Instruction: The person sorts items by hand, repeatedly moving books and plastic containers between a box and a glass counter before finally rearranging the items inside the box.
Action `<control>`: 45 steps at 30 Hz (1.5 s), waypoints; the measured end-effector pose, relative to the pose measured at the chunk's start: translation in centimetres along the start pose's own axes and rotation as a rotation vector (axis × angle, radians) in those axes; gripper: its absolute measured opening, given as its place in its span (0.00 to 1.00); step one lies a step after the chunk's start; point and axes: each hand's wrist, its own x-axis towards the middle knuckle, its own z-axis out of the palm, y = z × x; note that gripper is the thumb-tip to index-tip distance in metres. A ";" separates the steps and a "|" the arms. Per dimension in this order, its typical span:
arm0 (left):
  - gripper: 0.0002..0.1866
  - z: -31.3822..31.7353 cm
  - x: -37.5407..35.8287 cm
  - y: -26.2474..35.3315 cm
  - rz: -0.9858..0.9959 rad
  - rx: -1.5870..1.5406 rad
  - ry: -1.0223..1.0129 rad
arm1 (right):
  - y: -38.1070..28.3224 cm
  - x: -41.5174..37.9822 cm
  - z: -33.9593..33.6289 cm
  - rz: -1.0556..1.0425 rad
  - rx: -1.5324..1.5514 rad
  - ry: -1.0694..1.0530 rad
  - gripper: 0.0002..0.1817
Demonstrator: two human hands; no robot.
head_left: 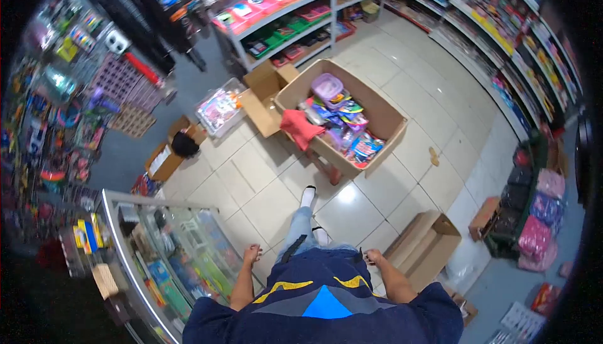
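My left hand hangs low at my side with fingers loosely curled and apart, holding nothing. Nearest to it is the glass display case, full of packaged goods. On the other side, my right hand hangs by my hip, its fingers slightly bent and nothing visible in them. Close by it on the floor lies a long cardboard box with its inside showing. Ahead of my feet stands a large tan bin holding colourful packets and a purple plastic container. A red cloth drapes over its near edge.
An open cardboard carton and a clear tub stand left of the bin. Stocked shelves line the back, with more shelving curving along the right. A dark green rack holds wrapped bundles. Hanging goods fill the left wall.
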 end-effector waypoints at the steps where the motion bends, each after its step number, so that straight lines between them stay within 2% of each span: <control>1: 0.16 0.5 1.1 2.2 0.032 0.059 -0.019 | 0.7 -0.4 0.2 0.028 0.044 0.009 0.10; 4: 0.14 2.3 5.5 7.6 0.231 0.102 -0.089 | 0.9 -2.2 1.7 0.068 0.139 0.075 0.10; 5: 0.13 3.0 7.2 9.6 0.315 0.088 -0.115 | -0.9 -3.9 2.1 0.055 0.172 0.104 0.09; 7: 0.12 4.9 8.2 15.0 0.570 0.190 -0.062 | -3.3 -5.0 3.2 0.002 0.207 0.156 0.09; 9: 0.12 7.4 7.2 21.7 0.831 0.174 0.028 | -4.8 -4.8 4.2 -0.086 0.208 0.207 0.09; 11: 0.11 10.0 4.0 28.8 0.936 0.074 0.019 | -6.0 -1.7 4.0 -0.131 0.132 0.099 0.09; 12: 0.11 10.9 2.4 32.0 1.014 0.123 -0.009 | -6.1 -0.1 4.1 -0.150 0.094 0.042 0.09; 14: 0.10 13.1 0.6 37.4 1.203 0.236 -0.077 | -8.1 1.3 4.5 -0.366 0.020 0.263 0.10; 15: 0.10 14.3 -0.1 39.6 1.311 0.303 -0.117 | -9.1 2.0 4.5 -0.382 0.068 0.263 0.09; 16: 0.10 15.7 -2.3 42.0 1.283 0.274 -0.200 | -10.1 2.5 4.3 -0.399 0.115 0.264 0.09; 19: 0.11 21.4 -4.8 45.0 1.187 0.183 -0.502 | -14.5 -0.2 3.7 -0.214 0.144 0.334 0.12; 21: 0.11 25.7 -3.6 45.0 1.224 0.319 -0.645 | -15.0 -1.4 3.9 -0.262 0.360 0.349 0.11; 23: 0.11 30.0 -2.3 44.6 1.120 0.371 -0.769 | -14.6 -2.2 3.9 -0.295 0.548 0.345 0.11; 24: 0.11 32.1 -1.5 44.4 1.070 0.394 -0.828 | -14.0 -2.4 4.0 -0.246 0.535 0.344 0.11; 27: 0.12 36.6 1.9 43.1 0.614 0.450 -0.951 | -11.8 -2.9 4.8 -0.134 0.543 0.273 0.10; 30: 0.15 42.4 11.5 38.0 0.565 0.821 -0.745 | -8.2 -2.1 5.3 -0.077 0.437 0.167 0.09; 33: 0.16 45.0 12.4 37.1 -0.063 0.531 -0.497 | -7.6 -3.2 4.5 0.018 0.508 0.138 0.11; 35: 0.18 44.5 12.6 36.4 0.378 0.873 -0.431 | -7.6 -3.7 3.2 0.034 0.572 0.140 0.12; 37: 0.19 45.7 14.2 35.4 0.545 0.771 -0.289 | -8.1 -2.8 0.9 -0.034 0.576 0.191 0.13; 41: 0.19 47.3 18.0 33.2 0.459 0.660 -0.253 | -10.5 -2.2 -4.8 -0.115 0.629 0.340 0.13; 45: 0.20 49.6 20.7 31.5 0.365 0.575 -0.246 | -13.0 -2.1 -8.5 -0.110 0.643 0.401 0.12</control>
